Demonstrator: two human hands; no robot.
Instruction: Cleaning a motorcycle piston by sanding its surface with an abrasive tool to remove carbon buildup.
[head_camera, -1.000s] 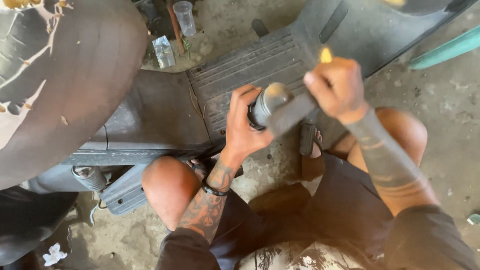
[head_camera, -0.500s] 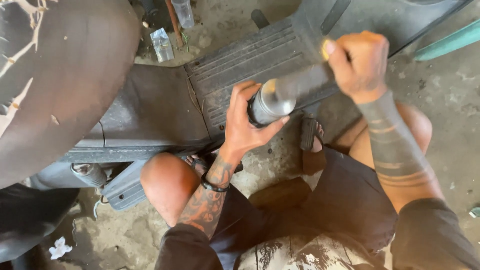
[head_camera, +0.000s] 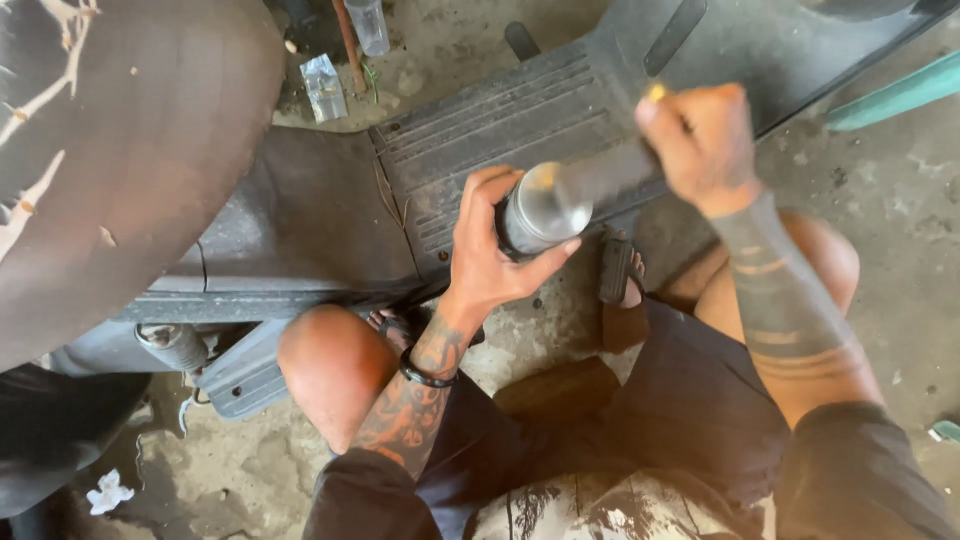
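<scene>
My left hand (head_camera: 490, 255) wraps around a round silver metal cylinder (head_camera: 540, 208) held over the ribbed black floorboard (head_camera: 490, 130) of a scooter. My right hand (head_camera: 700, 140) is raised to the right of it, shut around a dark handle (head_camera: 610, 175) that reaches down to the cylinder. A small yellow tip (head_camera: 655, 94) shows above that fist. The hand is blurred by motion. I squat beside the scooter, with both knees in view below my hands.
The brown worn scooter seat (head_camera: 120, 150) fills the upper left. A clear plastic bottle (head_camera: 368, 25) and a small packet (head_camera: 324, 85) lie on the concrete floor (head_camera: 900, 200) behind the floorboard. A footpeg (head_camera: 175, 345) sticks out at lower left. A teal bar (head_camera: 895, 95) lies at right.
My right hand has lifted up and to the right with the handle, from close beside the cylinder. My left hand has stayed on the silver cylinder.
</scene>
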